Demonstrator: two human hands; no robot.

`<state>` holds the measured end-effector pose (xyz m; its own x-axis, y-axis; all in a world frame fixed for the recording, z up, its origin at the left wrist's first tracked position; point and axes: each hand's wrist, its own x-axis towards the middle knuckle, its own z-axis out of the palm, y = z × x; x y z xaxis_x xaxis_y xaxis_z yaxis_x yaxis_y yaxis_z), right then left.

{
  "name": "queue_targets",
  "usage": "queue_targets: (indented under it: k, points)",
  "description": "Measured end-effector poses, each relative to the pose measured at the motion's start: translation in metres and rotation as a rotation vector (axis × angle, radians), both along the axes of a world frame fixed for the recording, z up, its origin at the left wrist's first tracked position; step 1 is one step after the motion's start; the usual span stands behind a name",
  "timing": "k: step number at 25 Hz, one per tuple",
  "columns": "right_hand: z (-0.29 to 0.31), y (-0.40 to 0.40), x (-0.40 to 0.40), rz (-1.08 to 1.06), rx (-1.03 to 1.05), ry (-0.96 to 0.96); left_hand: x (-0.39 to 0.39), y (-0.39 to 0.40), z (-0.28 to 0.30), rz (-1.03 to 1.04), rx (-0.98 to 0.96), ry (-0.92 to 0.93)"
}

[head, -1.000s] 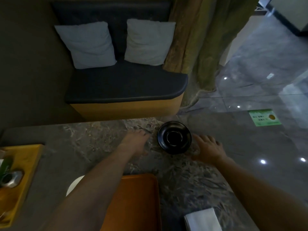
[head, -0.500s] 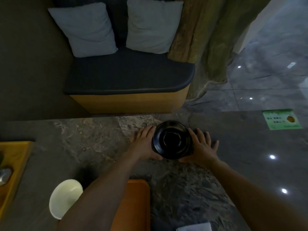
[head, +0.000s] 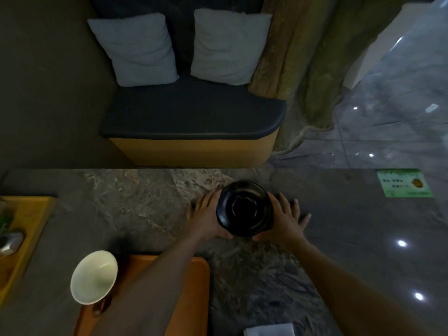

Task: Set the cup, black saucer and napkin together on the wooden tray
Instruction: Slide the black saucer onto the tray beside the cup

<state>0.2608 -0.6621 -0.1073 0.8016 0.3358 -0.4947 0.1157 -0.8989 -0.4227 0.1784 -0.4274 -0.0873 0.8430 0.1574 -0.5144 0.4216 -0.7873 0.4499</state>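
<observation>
The black saucer (head: 244, 208) is at the far middle of the stone table, held between both hands. My left hand (head: 206, 218) cups its left edge and my right hand (head: 282, 220) cups its right edge, thumbs under the near rim. The saucer looks slightly raised and tilted toward me. The wooden tray (head: 194, 287) lies at the near edge, partly under my left forearm. A pale cup (head: 94, 276) stands at the tray's left edge. The white napkin (head: 269, 330) shows at the bottom edge, right of the tray.
A yellow tray (head: 31, 226) with a metal object (head: 11, 241) and something green sits at the left. A green card (head: 403, 183) lies at the far right of the table. Beyond the table's far edge stands a dark bench (head: 194, 117) with two cushions.
Both hands closed in from beside the saucer and took hold of its edges. The view tilted down, so the cup and more of the tray came into sight.
</observation>
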Motion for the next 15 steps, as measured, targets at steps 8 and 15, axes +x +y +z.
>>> queue_targets:
  k: [8,15]
  points:
    - [0.032,-0.007,-0.031,0.133,0.007,0.053,-0.062,-0.024,0.035,0.126,0.005,-0.041]
    - [0.048,-0.013,-0.080,0.282,0.036,0.021,-0.135,-0.039,0.050,0.294,-0.044,-0.069]
